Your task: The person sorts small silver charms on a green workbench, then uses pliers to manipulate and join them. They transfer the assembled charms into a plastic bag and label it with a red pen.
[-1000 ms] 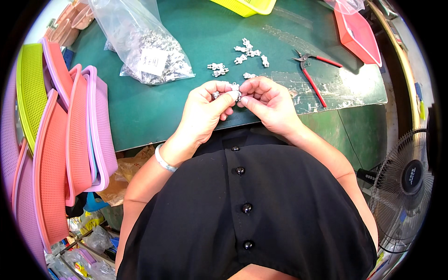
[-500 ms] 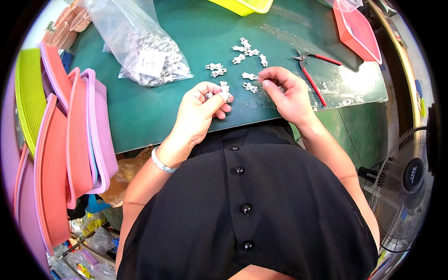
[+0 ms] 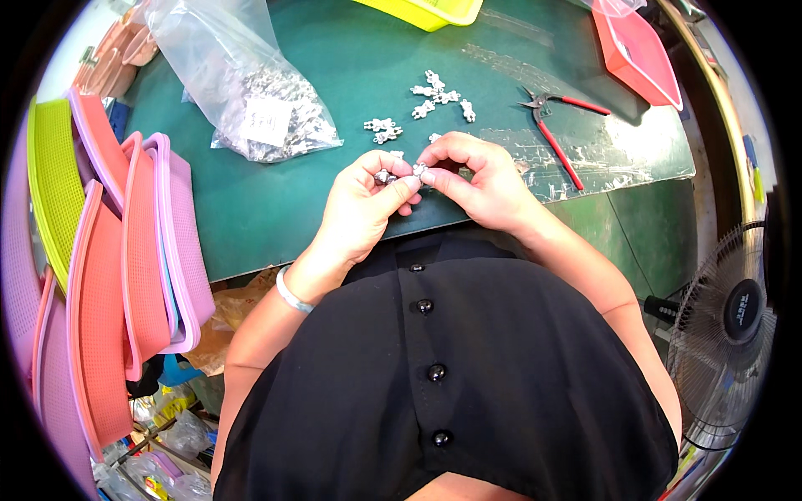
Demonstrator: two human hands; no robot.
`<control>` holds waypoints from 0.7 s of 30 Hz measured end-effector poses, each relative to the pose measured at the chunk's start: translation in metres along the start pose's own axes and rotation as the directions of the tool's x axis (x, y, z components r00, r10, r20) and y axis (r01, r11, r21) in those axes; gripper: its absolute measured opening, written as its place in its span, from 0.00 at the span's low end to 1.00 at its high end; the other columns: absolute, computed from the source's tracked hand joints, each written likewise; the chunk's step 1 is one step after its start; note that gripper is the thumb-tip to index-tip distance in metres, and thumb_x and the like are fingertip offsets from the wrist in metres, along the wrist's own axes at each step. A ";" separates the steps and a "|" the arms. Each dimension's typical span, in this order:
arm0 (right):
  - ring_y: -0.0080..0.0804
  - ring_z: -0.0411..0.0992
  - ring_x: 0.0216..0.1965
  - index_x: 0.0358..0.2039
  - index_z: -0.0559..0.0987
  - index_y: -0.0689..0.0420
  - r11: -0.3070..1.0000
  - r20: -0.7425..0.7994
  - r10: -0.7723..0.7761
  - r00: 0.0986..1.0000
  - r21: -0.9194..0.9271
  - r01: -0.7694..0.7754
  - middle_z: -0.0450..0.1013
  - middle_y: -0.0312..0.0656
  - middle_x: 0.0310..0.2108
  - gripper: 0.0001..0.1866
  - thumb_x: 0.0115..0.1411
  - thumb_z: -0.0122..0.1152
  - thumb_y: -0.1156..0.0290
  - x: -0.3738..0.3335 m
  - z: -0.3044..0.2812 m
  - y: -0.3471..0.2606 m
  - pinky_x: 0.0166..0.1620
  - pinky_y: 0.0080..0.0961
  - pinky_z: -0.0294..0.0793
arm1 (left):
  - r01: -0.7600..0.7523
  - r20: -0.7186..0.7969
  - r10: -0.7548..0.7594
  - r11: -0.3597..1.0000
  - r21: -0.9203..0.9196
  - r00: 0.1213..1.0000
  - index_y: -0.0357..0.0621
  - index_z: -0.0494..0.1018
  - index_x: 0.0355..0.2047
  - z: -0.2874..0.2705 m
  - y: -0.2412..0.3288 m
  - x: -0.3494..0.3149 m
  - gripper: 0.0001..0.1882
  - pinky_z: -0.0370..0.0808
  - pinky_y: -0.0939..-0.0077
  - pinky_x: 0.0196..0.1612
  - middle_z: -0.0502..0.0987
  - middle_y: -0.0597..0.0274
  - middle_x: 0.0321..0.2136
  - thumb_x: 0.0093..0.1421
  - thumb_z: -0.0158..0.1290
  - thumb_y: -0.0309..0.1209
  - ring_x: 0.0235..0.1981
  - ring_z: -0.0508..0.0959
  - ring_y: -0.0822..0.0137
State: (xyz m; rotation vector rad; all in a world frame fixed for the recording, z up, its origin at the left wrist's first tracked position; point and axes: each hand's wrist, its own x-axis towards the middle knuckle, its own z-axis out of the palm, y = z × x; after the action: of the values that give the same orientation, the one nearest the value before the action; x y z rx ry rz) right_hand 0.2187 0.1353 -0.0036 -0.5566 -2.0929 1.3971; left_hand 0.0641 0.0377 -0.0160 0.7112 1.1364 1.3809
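Note:
Just over the near edge of the green table, my two hands meet fingertip to fingertip. Small silver figure-shaped metal pieces (image 3: 384, 177) sit in the curled fingers of my left hand (image 3: 349, 204). Thumb and finger of my right hand (image 3: 489, 185) pinch at another small silver figure (image 3: 420, 169), which the left fingertips also touch. Beyond the hands, several loose silver figures (image 3: 423, 109) lie in a group, with a smaller cluster (image 3: 383, 130) to their left. My right hand partly covers one more figure on the table.
A clear plastic bag (image 3: 276, 108) of silver pieces lies at the back left. Red-handled pliers (image 3: 545, 125) rest at the right, near a pink tray (image 3: 639, 63). A yellow tray (image 3: 430, 12) stands at the back. Stacked colored baskets (image 3: 100, 309) flank the left; a fan (image 3: 727, 326) stands right.
My right hand has moved left from beside the loose figures to meet my left hand, closing on the silver figure there. My left hand stays nearly in place.

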 end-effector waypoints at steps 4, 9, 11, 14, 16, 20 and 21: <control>0.20 0.70 0.28 0.31 0.76 0.63 0.998 -0.021 0.051 0.998 0.024 -0.051 0.72 0.37 0.27 0.04 0.53 0.59 0.78 -0.002 -0.009 0.002 0.34 0.18 0.70 | -0.130 0.000 0.158 0.812 0.568 0.987 0.36 0.70 0.38 -0.001 -0.007 0.002 0.12 0.71 0.82 0.29 0.73 0.62 0.32 0.54 0.57 0.26 0.30 0.74 0.74; 0.16 0.67 0.28 0.31 0.76 0.62 0.972 -0.063 0.226 0.972 0.086 -0.220 0.72 0.34 0.26 0.05 0.54 0.59 0.76 -0.005 -0.023 0.004 0.33 0.16 0.69 | -0.301 0.253 0.290 0.135 0.944 0.923 0.42 0.68 0.47 0.020 0.008 0.000 0.20 0.73 0.64 0.37 0.65 0.53 0.46 0.52 0.55 0.28 0.36 0.74 0.54; 0.16 0.67 0.28 0.31 0.76 0.63 0.961 -0.065 0.247 0.967 0.140 -0.237 0.72 0.33 0.26 0.05 0.54 0.59 0.76 -0.006 -0.025 0.003 0.34 0.16 0.69 | -0.289 0.272 0.299 0.012 0.957 0.915 0.42 0.67 0.48 0.023 0.009 0.004 0.22 0.73 0.64 0.37 0.66 0.54 0.46 0.52 0.56 0.30 0.37 0.75 0.54; 0.16 0.68 0.29 0.32 0.77 0.63 0.935 -0.065 0.279 0.958 0.245 -0.256 0.73 0.33 0.27 0.06 0.54 0.59 0.76 -0.008 -0.023 0.007 0.35 0.17 0.70 | -0.304 0.239 0.362 0.136 0.943 0.901 0.40 0.68 0.48 0.019 0.016 0.004 0.24 0.73 0.67 0.37 0.68 0.53 0.44 0.51 0.58 0.33 0.38 0.75 0.58; 0.15 0.68 0.32 0.33 0.76 0.62 0.922 -0.013 0.258 0.966 0.304 -0.242 0.72 0.32 0.30 0.05 0.55 0.59 0.78 -0.006 -0.023 0.003 0.36 0.14 0.68 | -0.283 0.168 0.274 0.464 0.839 0.947 0.36 0.70 0.46 0.021 0.026 0.003 0.20 0.72 0.74 0.38 0.71 0.55 0.40 0.53 0.56 0.30 0.36 0.74 0.67; 0.20 0.68 0.33 0.31 0.78 0.59 0.982 -0.035 0.048 0.998 0.185 -0.041 0.71 0.34 0.31 0.04 0.53 0.60 0.77 -0.002 -0.021 -0.011 0.39 0.19 0.69 | 0.151 0.257 -0.155 0.988 0.036 0.954 0.37 0.71 0.41 0.012 0.028 0.010 0.11 0.69 0.81 0.34 0.74 0.64 0.29 0.63 0.46 0.31 0.27 0.73 0.72; 0.21 0.69 0.35 0.30 0.79 0.58 0.995 -0.042 -0.003 0.999 0.102 0.007 0.71 0.35 0.31 0.04 0.53 0.60 0.77 -0.001 -0.022 -0.013 0.40 0.20 0.69 | 0.201 0.306 -0.180 0.979 -0.038 0.935 0.38 0.71 0.41 0.008 0.029 0.010 0.11 0.69 0.82 0.34 0.74 0.64 0.29 0.63 0.47 0.31 0.28 0.73 0.73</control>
State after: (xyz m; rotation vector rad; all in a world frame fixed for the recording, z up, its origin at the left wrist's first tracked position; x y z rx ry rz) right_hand 0.2334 0.1448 0.0142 -0.5337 -1.9765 1.4677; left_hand 0.0593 0.0530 0.0111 0.7141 0.8862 1.0989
